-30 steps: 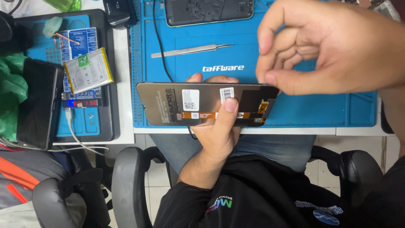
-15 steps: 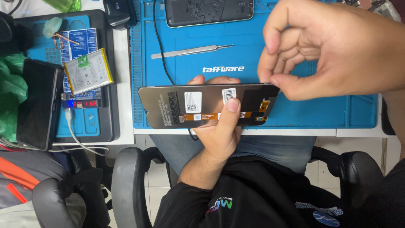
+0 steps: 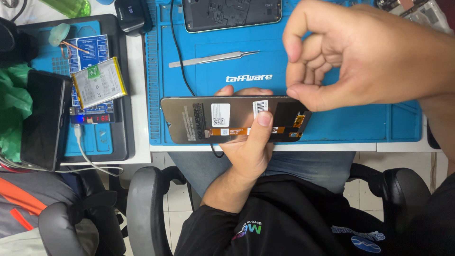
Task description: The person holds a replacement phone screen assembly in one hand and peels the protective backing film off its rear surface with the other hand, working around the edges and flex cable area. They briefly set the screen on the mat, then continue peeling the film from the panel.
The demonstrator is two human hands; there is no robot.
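- The left hand point(image 3: 249, 147) grips a dark phone screen panel point(image 3: 232, 119) from below: its thumb lies across the panel's back beside two white stickers, and its fingertips show over the panel's far edge.
- The panel is held level, back side up, just above the near edge of the blue work mat point(image 3: 332, 71), with an orange flex strip running along it under the thumb.
- The right hand point(image 3: 360, 57) hovers above the panel's right end, fingers curled in and thumb tip pressed toward the forefinger in a pinch; whether anything sits in that pinch cannot be told.
- The right thumb tip is at the panel's upper right corner, touching it or just over it.
- Beyond the left hand, on the mat, lie metal tweezers point(image 3: 213, 58), and farther still an opened phone body point(image 3: 232, 14), with a black cable point(image 3: 182, 71) running down the mat.
- Well to the left of the left hand, a phone battery point(image 3: 98, 83) lies on a small circuit tester board point(image 3: 90, 50), with a black phone point(image 3: 43, 118) leaning beside it.
- Below both hands are the arms of a chair point(image 3: 142, 204).
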